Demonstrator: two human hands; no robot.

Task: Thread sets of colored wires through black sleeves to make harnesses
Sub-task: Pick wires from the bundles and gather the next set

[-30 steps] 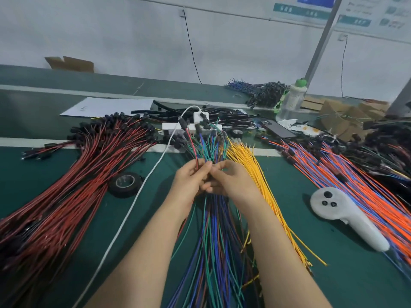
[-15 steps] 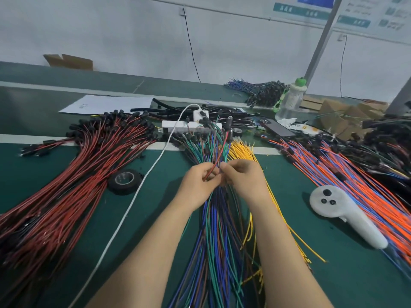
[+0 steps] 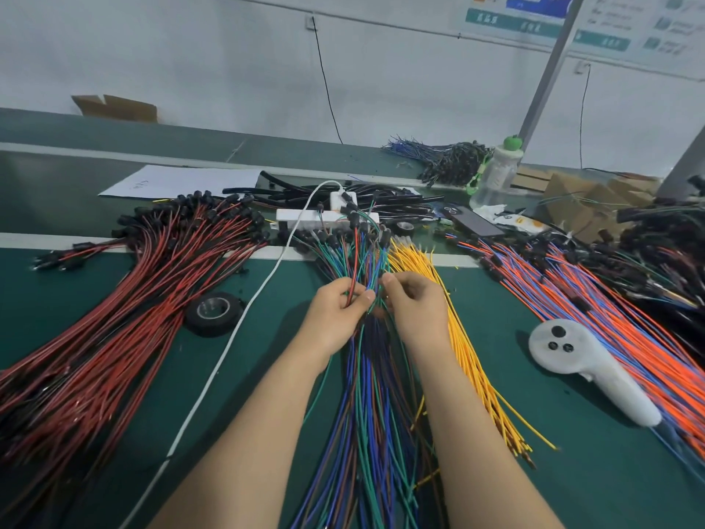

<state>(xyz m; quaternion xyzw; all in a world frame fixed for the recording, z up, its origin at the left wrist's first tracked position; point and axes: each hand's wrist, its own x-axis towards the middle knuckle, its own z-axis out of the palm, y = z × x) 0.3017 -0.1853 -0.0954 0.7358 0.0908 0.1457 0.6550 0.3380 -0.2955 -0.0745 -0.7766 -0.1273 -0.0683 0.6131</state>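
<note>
Running straight away from the person, the mixed wire bundle (image 3: pixel 366 414) of blue, green and brown strands lies lengthwise between the two forearms. Its near ends fan out at the bottom of the view and its black-capped far ends reach the white power strip (image 3: pixel 305 217). Midway along it the hands meet, almost touching. The left hand (image 3: pixel 335 311) has its fingers curled and pinches a small set that includes one red wire (image 3: pixel 355 257), which rises up and away from the thumb. The right hand (image 3: pixel 416 307), fingers also curled, pinches strands of the same bundle just beside the left thumb, with the yellow wires (image 3: pixel 469 357) just to its right. The black sleeves (image 3: pixel 290 194) lie crosswise beyond the power strip, well apart from both hands and roughly straight ahead, so neither hand is plainly nearer. Fetching one looks to call for a forward reach over the wire ends. A sheet of paper (image 3: pixel 179 181) to the far left carries a faint mark too small to read. The wall posters (image 3: pixel 534 17) show blue and green heading blocks with characters too blurred to make out. No brand is legible anywhere.
</note>
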